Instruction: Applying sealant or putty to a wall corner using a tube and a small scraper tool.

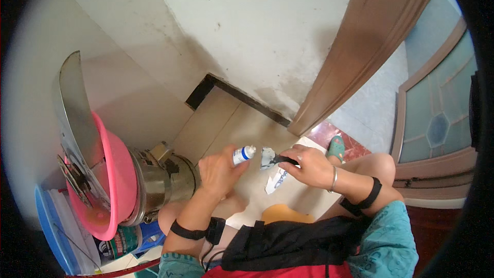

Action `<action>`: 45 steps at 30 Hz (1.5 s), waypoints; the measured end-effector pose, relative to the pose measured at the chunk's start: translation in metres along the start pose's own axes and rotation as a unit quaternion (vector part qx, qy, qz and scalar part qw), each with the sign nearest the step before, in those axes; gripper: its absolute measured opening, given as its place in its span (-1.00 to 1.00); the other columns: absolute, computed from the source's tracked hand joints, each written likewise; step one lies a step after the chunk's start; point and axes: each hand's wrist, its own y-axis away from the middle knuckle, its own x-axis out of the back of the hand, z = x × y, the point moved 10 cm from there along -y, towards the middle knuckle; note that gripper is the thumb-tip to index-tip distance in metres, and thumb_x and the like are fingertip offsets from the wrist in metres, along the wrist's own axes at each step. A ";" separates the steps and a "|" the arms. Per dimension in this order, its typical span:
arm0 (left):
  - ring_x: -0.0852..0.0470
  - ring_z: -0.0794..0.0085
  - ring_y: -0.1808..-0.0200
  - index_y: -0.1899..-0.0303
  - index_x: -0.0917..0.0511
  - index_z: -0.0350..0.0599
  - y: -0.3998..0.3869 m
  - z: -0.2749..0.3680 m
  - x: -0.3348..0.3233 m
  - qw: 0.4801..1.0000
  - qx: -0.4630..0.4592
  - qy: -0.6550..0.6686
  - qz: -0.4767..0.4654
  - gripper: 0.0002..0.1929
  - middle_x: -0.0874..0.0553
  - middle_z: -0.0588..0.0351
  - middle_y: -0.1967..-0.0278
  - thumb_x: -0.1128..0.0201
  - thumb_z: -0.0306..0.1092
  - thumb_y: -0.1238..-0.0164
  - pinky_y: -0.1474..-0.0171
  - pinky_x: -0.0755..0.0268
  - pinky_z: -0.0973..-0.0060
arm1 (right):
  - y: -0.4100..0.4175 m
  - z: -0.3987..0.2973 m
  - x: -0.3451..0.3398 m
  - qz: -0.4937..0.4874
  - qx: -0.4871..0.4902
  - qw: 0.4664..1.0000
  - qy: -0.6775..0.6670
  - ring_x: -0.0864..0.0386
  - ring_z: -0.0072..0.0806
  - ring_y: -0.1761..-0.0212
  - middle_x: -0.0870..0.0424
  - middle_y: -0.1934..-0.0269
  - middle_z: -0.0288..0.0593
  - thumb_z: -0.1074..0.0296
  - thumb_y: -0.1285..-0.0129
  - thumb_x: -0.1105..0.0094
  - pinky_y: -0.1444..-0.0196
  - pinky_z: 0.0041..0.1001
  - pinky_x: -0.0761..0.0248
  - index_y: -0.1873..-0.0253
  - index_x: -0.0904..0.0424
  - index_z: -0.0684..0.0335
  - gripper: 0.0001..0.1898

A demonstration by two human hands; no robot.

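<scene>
My left hand [219, 172] is closed around a white tube with a blue band [242, 155]. Its nozzle points right, and white paste shows at the tip. In my right hand [312, 168] is a putty knife [268, 158] by its black handle. White paste smears the blade, which sits a short gap from the nozzle. Below the knife shows a white piece of packaging with blue writing [276, 180]; whether it lies on the floor or hangs from my right hand, I cannot tell.
Ahead, a stained white wall [262, 38] meets a black skirting strip [251, 98]. A brown door frame [347, 61] rises at right, near my green slipper [337, 146]. At left, a pink basin [122, 177] leans by a metal pot [154, 177] and a blue basin [50, 227].
</scene>
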 end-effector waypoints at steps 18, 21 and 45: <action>-0.42 0.55 0.36 0.04 -0.22 -0.21 -0.009 -0.005 -0.020 0.897 0.010 0.440 -0.048 -0.68 -0.43 0.20 0.35 -0.09 -0.39 -0.23 0.26 -0.33 0.56 | 0.006 0.035 -0.003 0.024 -0.097 0.977 -0.189 -0.33 -0.29 0.68 -0.40 0.66 0.09 0.12 -0.07 -0.18 0.56 -0.34 -0.22 0.52 -0.45 0.41 -0.62; -0.43 0.58 0.34 0.05 -0.28 -0.22 -0.009 0.013 0.049 0.901 -0.032 0.432 0.009 -0.74 -0.45 0.19 0.37 -0.05 -0.38 -0.28 0.25 -0.32 0.58 | 0.001 0.050 -0.008 0.059 -0.142 0.967 -0.204 -0.30 -0.50 0.65 -0.37 0.70 -0.06 0.11 -0.09 -0.18 0.57 -0.40 -0.20 0.52 -0.43 0.39 -0.61; -0.50 0.61 0.34 0.01 -0.42 -0.06 -0.041 -0.104 -0.218 0.708 0.209 0.644 -0.200 -0.72 -0.60 0.26 0.29 -0.14 -0.28 -0.28 0.30 -0.36 0.61 | -0.077 0.121 -0.175 0.042 -0.335 0.805 -0.489 -0.05 -0.80 0.82 -0.21 0.76 -0.53 0.08 -0.19 -0.15 0.79 -0.67 0.13 0.31 -0.52 0.19 -0.73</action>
